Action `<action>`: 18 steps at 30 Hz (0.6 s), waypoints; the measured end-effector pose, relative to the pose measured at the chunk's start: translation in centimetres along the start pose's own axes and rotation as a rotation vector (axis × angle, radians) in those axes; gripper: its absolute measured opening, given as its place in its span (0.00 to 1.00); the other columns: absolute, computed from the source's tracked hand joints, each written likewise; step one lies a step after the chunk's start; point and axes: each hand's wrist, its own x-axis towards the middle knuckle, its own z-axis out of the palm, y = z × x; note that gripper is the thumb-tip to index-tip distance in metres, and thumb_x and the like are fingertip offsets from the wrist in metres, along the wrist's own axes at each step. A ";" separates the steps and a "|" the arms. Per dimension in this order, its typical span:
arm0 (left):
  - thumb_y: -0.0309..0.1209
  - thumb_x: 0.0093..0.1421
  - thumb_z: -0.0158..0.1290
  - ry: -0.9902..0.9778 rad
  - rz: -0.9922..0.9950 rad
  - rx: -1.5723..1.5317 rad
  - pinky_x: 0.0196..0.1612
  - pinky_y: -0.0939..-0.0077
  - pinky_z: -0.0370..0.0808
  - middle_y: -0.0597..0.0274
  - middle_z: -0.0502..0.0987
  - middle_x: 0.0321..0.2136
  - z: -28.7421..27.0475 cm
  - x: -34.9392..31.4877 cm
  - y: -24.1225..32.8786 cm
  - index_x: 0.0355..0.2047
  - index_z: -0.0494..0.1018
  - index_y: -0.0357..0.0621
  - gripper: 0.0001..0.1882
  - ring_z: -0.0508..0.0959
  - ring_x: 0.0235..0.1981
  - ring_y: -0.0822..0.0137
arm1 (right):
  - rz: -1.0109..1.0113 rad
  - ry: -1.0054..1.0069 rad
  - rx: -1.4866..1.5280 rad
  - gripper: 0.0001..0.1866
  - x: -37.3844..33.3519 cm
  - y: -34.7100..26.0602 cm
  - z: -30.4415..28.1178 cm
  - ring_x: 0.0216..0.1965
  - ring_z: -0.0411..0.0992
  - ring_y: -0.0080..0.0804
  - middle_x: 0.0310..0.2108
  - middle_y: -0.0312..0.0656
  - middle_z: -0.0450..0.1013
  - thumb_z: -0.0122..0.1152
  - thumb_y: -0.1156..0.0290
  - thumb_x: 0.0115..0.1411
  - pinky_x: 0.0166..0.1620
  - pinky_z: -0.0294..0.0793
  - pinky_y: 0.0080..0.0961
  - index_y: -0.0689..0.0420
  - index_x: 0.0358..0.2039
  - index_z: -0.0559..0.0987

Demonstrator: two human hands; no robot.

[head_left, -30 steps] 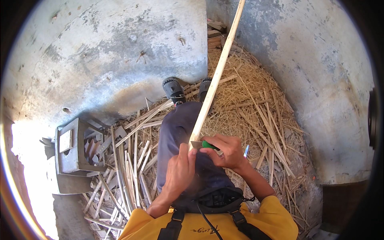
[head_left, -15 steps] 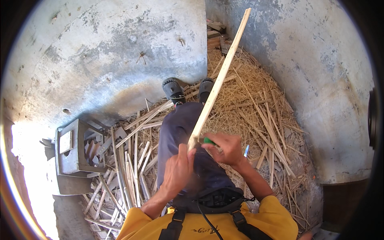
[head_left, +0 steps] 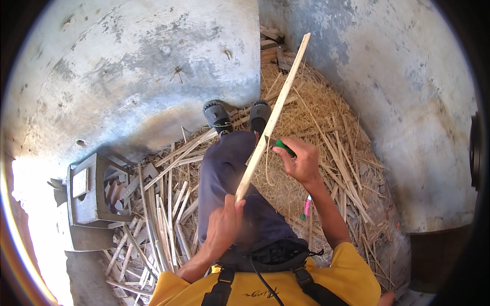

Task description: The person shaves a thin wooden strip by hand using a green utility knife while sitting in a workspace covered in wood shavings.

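A long pale wooden strip [head_left: 282, 102] slants up and away to the right across my legs. My left hand [head_left: 224, 225] is closed around its near end, over my thigh. In my right hand [head_left: 302, 160] is a knife with a green handle [head_left: 286, 148], gripped by closed fingers. Its dark blade meets the right edge of the strip about midway along; most of the blade is hard to make out. A thin curled shaving [head_left: 268, 171] hangs below the blade beside the strip.
Shavings [head_left: 326, 109] and loose sticks [head_left: 168, 219] cover the floor around my legs and dark shoes [head_left: 217, 113]. A grey box-like frame [head_left: 94, 191] stands at left. Weathered walls [head_left: 153, 56] enclose the spot. A small pink-and-green object [head_left: 307, 206] lies right of my thigh.
My right hand has moved the knife away from my left hand, up along the strip. The strip's far end has dropped nearer, and my left hand has shifted slightly toward me.
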 end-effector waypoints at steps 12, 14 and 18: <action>0.42 0.77 0.50 -0.182 -0.126 -0.003 0.28 0.36 0.74 0.37 0.77 0.19 -2.9 -3.6 -3.0 0.43 0.66 0.38 0.17 0.79 0.25 0.30 | 0.851 0.182 0.081 0.30 1.6 22.7 -6.9 0.16 0.60 0.16 0.18 0.29 0.65 0.57 0.42 0.74 0.22 0.59 0.21 0.59 0.51 0.85; 0.43 0.77 0.49 -0.110 -0.123 -0.010 0.31 0.37 0.74 0.37 0.78 0.20 -3.2 -2.9 -3.4 0.46 0.67 0.38 0.18 0.80 0.26 0.30 | 0.964 0.089 0.235 0.29 -0.1 21.6 -6.1 0.15 0.57 0.15 0.18 0.28 0.64 0.59 0.42 0.73 0.20 0.57 0.19 0.58 0.51 0.84; 0.44 0.76 0.51 -0.078 -0.152 -0.061 0.32 0.41 0.75 0.38 0.80 0.23 -2.9 -1.8 -3.9 0.48 0.70 0.37 0.19 0.81 0.28 0.32 | 0.964 -0.272 0.700 0.27 -3.3 17.2 -3.2 0.15 0.55 0.14 0.23 0.30 0.70 0.63 0.47 0.71 0.20 0.56 0.16 0.59 0.54 0.82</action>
